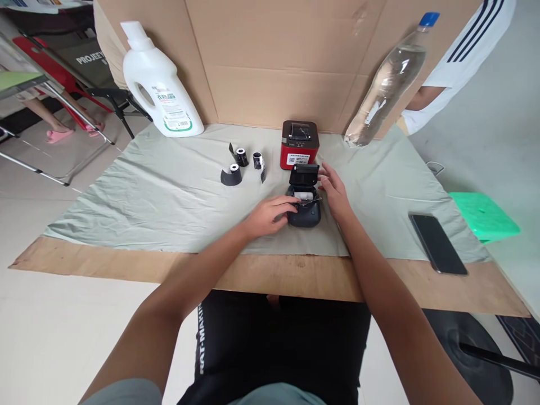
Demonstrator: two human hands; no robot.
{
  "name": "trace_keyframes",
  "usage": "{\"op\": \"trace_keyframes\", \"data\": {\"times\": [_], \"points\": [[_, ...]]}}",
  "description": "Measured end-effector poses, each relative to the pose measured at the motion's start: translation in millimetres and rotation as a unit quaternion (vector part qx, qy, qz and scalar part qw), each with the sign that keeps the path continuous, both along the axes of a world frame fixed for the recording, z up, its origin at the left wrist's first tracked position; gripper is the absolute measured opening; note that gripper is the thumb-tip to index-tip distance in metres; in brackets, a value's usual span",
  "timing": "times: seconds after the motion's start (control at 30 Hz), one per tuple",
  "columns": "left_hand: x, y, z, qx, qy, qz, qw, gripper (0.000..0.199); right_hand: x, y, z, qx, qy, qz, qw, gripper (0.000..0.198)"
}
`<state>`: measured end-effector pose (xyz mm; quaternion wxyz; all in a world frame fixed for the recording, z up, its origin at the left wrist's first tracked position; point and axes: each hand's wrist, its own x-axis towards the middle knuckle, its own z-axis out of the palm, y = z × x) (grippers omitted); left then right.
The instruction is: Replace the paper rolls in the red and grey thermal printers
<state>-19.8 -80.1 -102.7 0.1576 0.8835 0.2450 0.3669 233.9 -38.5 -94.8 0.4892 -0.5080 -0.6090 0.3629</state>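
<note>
A small dark portable thermal printer (304,215) rests on the cloth with its lid (304,175) raised. A white paper roll (304,196) lies in its opened compartment. My left hand (269,216) grips the printer's left side, thumb low and fingers over the rim by the roll. At the right side, my right hand (334,190) has its fingers stretched out and apart beside the raised lid; some fingertips are partly hidden. Right behind the lid stands a red and black box-shaped printer (300,147) with a white label.
Small black rolls (241,158) with loose ends lie left of the printers. A white detergent bottle (162,84) and a water bottle (390,81) stand before the cardboard wall (278,45). A phone (437,243) lies near the right edge. People are beyond the cardboard.
</note>
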Motion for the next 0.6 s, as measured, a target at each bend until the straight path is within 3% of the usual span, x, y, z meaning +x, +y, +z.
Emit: {"op": "trace_keyframes", "data": {"times": [0.17,0.27,0.47,0.6], "points": [[-2,-4,4.5,-0.018,-0.006,0.039,0.999,0.021,1,-15,0,0.038,-0.093,0.080,0.992,0.048],[-2,-4,3.6,-0.041,-0.015,0.051,0.998,0.020,0,-19,-2,0.007,-0.055,0.113,0.992,0.038],[-2,-1,2.4,-0.110,0.008,0.065,0.992,0.024,5,-16,-4,-0.098,0.045,0.112,0.988,0.058],[0,0,2.3,-0.118,0.011,0.065,0.991,0.027,6,-13,-3,-0.112,0.073,0.113,0.985,0.074]]}}
